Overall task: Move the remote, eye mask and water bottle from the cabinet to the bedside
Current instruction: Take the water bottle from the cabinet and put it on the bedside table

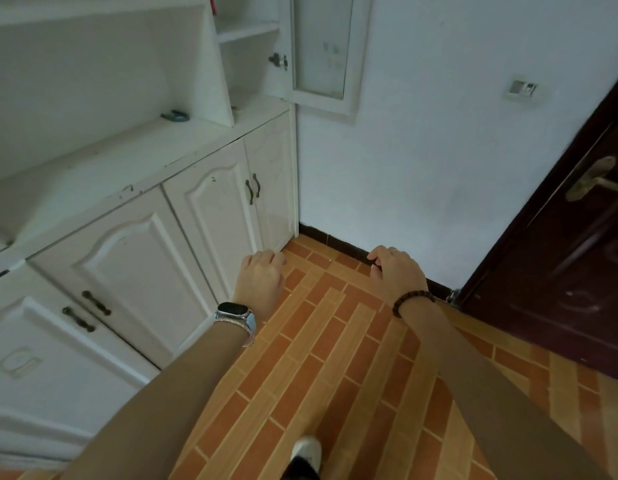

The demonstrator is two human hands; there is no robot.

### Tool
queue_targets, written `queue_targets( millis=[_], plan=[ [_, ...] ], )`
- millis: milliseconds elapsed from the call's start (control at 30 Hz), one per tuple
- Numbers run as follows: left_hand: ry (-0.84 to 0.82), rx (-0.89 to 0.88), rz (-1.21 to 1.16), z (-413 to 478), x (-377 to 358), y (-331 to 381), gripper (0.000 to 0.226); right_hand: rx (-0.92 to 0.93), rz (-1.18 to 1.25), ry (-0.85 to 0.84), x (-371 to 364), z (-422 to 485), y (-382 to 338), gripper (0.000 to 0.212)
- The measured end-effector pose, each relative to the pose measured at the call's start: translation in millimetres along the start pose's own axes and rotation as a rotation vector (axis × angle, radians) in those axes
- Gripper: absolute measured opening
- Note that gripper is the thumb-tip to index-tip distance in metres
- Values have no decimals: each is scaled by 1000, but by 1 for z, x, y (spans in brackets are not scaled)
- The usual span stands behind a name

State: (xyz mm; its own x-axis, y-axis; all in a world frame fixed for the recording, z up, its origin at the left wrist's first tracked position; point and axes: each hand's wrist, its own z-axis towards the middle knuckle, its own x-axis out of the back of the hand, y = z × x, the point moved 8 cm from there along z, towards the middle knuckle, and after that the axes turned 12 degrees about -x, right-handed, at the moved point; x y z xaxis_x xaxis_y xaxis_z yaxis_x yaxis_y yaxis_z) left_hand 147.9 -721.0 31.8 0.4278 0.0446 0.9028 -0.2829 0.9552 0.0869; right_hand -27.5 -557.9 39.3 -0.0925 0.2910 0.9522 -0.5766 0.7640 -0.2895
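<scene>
The white cabinet (134, 174) runs along the left, with a ledge above its closed lower doors. No remote, eye mask or water bottle shows in this view. My left hand (260, 278), with a watch on the wrist, hangs over the tiled floor beside the cabinet's right end, fingers loosely curled and holding nothing. My right hand (397, 270), with a bead bracelet on the wrist, is stretched forward over the floor near the wall's dark skirting, also loosely curled with nothing in it.
A small dark ring-shaped object (176, 116) lies on the cabinet ledge. An upper cabinet door (321, 53) with a glass pane stands open. A dark brown door (560, 244) with a brass handle is at the right. My shoe (305, 452) shows on the orange tiled floor (335, 358).
</scene>
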Motion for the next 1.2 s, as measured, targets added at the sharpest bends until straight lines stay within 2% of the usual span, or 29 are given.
queue_targets(
  millis=[300, 567, 800, 1200],
  plan=[
    [-1, -25, 4, 108, -57, -46, 20, -23, -33, 1, -13, 121, -2, 23],
    [82, -25, 14, 220, -58, -108, 20, 52, -23, 70, 10, 247, -35, 24],
    [62, 5, 58, 270, -80, -148, 21, 88, -1, 63, -1, 317, -51, 24],
    [16, 197, 115, 341, -148, -188, 20, 288, 23, -7, -46, 448, -59, 23]
  ],
)
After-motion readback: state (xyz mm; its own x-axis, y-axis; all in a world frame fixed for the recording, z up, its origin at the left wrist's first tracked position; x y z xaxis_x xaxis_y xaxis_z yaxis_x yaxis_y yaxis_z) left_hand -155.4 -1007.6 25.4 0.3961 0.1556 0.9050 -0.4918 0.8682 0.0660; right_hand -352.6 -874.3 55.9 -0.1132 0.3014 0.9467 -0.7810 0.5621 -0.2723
